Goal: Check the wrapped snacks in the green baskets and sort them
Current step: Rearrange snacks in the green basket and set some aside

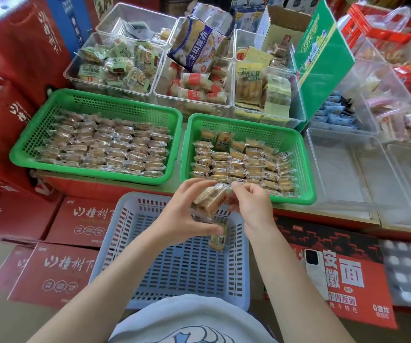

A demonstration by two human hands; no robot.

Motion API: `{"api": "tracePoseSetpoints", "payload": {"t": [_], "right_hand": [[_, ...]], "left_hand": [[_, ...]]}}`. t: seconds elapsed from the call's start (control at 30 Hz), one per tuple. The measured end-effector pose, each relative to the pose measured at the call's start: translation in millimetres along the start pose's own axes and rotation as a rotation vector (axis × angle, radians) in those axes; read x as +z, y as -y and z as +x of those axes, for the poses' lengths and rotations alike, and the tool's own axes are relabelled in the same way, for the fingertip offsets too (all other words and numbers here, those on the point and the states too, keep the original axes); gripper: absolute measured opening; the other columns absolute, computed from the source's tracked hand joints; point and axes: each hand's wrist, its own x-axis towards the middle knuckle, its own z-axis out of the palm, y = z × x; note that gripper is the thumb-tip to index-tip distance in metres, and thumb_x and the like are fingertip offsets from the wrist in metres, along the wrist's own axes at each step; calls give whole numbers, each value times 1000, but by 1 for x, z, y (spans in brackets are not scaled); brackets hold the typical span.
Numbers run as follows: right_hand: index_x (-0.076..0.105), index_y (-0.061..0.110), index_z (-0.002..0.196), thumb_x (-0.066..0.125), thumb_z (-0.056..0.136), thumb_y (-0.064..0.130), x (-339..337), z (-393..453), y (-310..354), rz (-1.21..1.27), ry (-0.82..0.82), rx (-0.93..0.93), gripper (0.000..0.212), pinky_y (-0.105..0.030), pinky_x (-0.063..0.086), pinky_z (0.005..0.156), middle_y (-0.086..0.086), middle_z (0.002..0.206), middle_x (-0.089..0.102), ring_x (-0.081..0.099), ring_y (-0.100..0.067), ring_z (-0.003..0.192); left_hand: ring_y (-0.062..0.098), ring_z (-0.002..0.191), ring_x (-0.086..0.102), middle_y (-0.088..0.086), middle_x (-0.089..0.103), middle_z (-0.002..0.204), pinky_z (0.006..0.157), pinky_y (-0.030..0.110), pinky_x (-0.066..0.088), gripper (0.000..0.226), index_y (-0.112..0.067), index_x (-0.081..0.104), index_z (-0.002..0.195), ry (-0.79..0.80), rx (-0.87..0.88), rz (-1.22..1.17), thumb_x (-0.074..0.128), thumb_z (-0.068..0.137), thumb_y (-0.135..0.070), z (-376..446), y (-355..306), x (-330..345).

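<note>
We hold one wrapped snack (209,198) up between both hands, just above the far rim of the pale blue basket (174,263) at six o'clock, close enough to our eyes to read the wrapper, which we take to be the checking step. Our left hand (187,214) curls round the lower end of the packet, fingers over the top and thumb underneath, so it carries the weight; our right hand (251,206) pinches the upper end of the wrapper between thumb and fingertips, likely to turn it or pull the film flat. At least one more packet (218,240) sits below our left thumb; we cannot tell whether it lies in the blue basket or hangs from the hand. The blue basket sits nearest our body, probably so checked pieces can be dropped straight down. The right green basket (308,174), at about one o'clock, holds looser, partly jumbled packets and stands closest to our hands, so we judge it the one being worked through. The left green basket (51,125), at about eleven o'clock, has its packets laid in tidy rows, which suggests it is either finished or waiting. Clear bins (224,105) of other snacks stand behind both at twelve o'clock.
</note>
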Motion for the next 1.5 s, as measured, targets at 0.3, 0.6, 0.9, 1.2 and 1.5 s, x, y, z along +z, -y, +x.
{"api": "tracePoseSetpoints", "payload": {"t": [0.3, 0.6, 0.9, 1.2, 1.5], "right_hand": [[65, 14, 96, 61, 96, 46, -4, 38, 8, -29, 110, 48, 33, -40, 56, 81, -4, 94, 71, 68, -23, 89], [71, 11, 106, 65, 97, 18, -5, 105, 22, -44, 377, 82, 13, -30, 54, 73, -2, 90, 76, 70, -16, 83], [57, 25, 110, 71, 92, 21, 6, 213, 38, -361, 61, -152, 23, -9, 40, 60, 14, 98, 61, 56, 4, 84], [60, 10, 109, 59, 92, 2, 41, 282, 1, -1040, 228, -663, 19, -33, 44, 81, -6, 102, 64, 56, -25, 96], [72, 12, 107, 54, 99, 25, 49, 302, 14, -1177, 260, -746, 24, -42, 46, 90, -4, 106, 70, 53, -27, 103]], "left_hand": [[3, 66, 63, -14, 69, 68, 63, 18, 50, 14, -24, 72, 78, -320, -267, -306, 83, 82, -30, 46, -4, -2], [0, 51, 51, -13, 60, 58, 61, 18, 42, 30, -15, 74, 81, -261, -490, -487, 77, 83, -45, 121, 18, -7], [14, 142, 40, -1, 44, 156, 118, 34, 30, 54, -19, 41, 152, -202, -273, 393, 54, 103, -36, 229, 67, -12], [21, 150, 31, 0, 41, 158, 123, 53, -12, 61, -20, 32, 157, 60, -163, 1025, 30, 104, -52, 265, 111, -13], [25, 146, 38, 4, 45, 156, 120, 60, -13, 63, -41, 27, 156, 124, -118, 1075, 29, 97, -65, 266, 109, -12]]}}
